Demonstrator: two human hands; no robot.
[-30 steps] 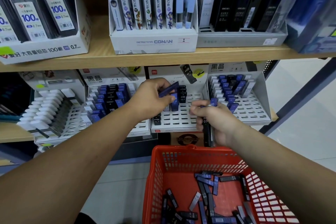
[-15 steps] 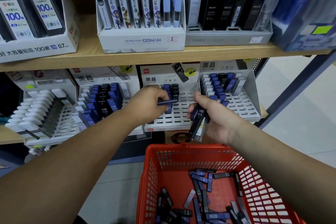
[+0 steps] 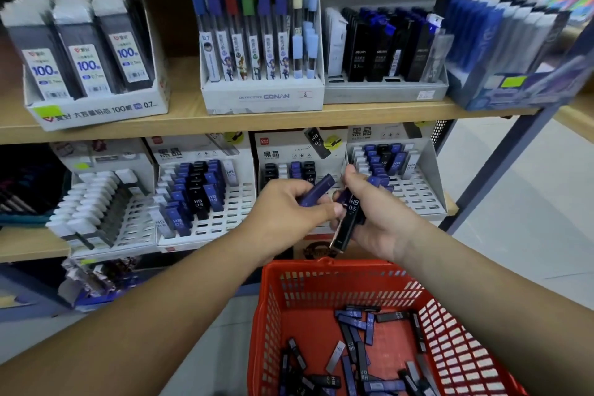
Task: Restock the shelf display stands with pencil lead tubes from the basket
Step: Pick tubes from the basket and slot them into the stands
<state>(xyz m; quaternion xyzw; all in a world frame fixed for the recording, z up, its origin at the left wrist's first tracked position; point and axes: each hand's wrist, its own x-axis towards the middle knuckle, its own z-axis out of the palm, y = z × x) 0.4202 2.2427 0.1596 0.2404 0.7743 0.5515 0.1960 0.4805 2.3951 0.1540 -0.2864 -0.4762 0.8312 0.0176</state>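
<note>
My left hand [image 3: 291, 206] grips a blue lead tube [image 3: 316, 193] that points up to the right. My right hand [image 3: 374, 217] holds a small bunch of lead tubes, the front one a black tube marked HB 0.5 [image 3: 348, 223]. Both hands meet in front of the middle white display stand [image 3: 299, 151] on the lower shelf, above the red basket [image 3: 276, 296]. Several loose blue and black lead tubes [image 3: 356, 344] lie on the basket's floor.
More white slotted stands sit left [image 3: 238, 202] and right [image 3: 421, 193] of the middle one, partly filled with blue and black tubes. The upper wooden shelf [image 3: 180, 120] carries boxes of lead refills and pens. A grey metal post [image 3: 495, 170] slants at the right.
My left hand has drawn back from the middle stand's slots with the blue tube and now meets the right hand. The view has tilted up and moved closer to the shelf.
</note>
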